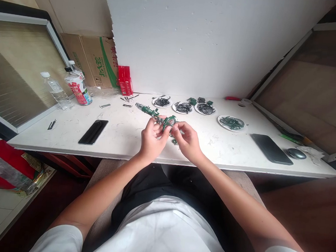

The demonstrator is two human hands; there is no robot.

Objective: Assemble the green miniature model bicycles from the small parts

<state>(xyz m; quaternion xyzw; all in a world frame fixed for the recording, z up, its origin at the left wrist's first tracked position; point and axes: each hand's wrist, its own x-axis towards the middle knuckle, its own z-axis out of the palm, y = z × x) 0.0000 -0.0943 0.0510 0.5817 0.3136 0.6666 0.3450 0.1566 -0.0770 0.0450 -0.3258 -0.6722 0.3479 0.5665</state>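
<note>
Just above the front of the white table, my left hand [153,142] is closed around the lower part of a green and grey model assembly [150,111]. A long, narrow section of it points up and to the left, past my fingers. My right hand [188,140] is pinched at the rounded right end of the same assembly, thumb and forefinger together. Any small part between those fingertips is hidden. Under my hands, a few small green pieces [174,141] lie on the tabletop.
Several white plates of small dark and green parts stand behind, including a right-hand plate [220,123]. A black phone [93,132] lies left, a larger dark phone-like slab [271,149] right. Bottles [78,87] and a red box [125,80] stand at the back left of the table [65,146].
</note>
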